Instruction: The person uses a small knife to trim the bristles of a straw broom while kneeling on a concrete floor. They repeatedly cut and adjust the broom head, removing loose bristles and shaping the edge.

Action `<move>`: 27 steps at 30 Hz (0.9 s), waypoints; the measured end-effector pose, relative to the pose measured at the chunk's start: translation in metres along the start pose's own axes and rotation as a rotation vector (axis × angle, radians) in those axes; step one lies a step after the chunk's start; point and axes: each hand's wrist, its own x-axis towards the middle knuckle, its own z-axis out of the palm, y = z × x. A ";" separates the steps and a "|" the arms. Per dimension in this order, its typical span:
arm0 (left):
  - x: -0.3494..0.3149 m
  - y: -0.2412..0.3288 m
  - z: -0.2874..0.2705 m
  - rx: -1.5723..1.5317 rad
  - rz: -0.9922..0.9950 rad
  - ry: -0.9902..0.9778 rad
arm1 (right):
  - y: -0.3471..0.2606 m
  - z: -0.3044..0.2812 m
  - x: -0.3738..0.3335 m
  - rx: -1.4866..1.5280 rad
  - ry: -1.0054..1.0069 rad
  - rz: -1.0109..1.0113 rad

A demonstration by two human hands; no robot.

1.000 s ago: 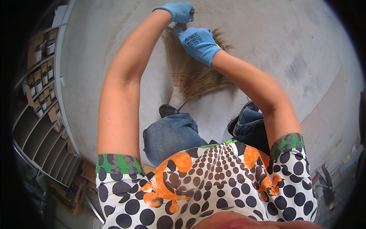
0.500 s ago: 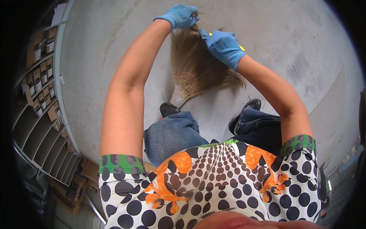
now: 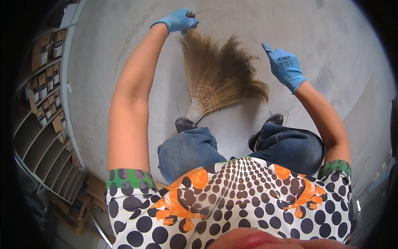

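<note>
A straw broom with spread tan and brown bristles lies on the grey floor, its bristles pointing away from me. Its pale bound neck sits beside my left shoe. My left hand, in a blue glove, is closed around bristle tips at the broom's far left corner, and a few strands stick out past the fingers. To the right of the broom, apart from it, is my blue-gloved right hand. Its fingers are curled with the index finger side forward; what they hold is hidden by the hand.
A metal shelf unit runs along the left, with brown cardboard boxes on its farther shelves. Wooden pallets are at the lower left. My right shoe stands on the concrete floor, where loose strands are scattered nearby.
My right hand has moved right and nearer, away from the bristles; the yellow item seen in it earlier no longer shows. My left hand has shifted left, and the bristles have fanned open.
</note>
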 end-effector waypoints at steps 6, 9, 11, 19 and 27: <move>0.002 0.057 -0.004 0.192 -0.095 -0.159 | -0.081 -0.036 0.026 0.055 0.254 -0.256; -0.005 0.077 0.000 0.278 -0.092 -0.121 | -0.122 -0.038 0.050 0.125 0.242 -0.265; -0.004 0.080 0.001 0.286 -0.087 -0.111 | -0.138 -0.036 0.064 0.135 0.278 -0.218; -0.003 0.067 0.007 0.256 -0.026 -0.068 | -0.150 -0.013 0.099 0.138 0.260 -0.176; -0.013 0.051 0.016 0.113 0.012 -0.030 | -0.135 0.016 0.105 0.087 0.368 -0.188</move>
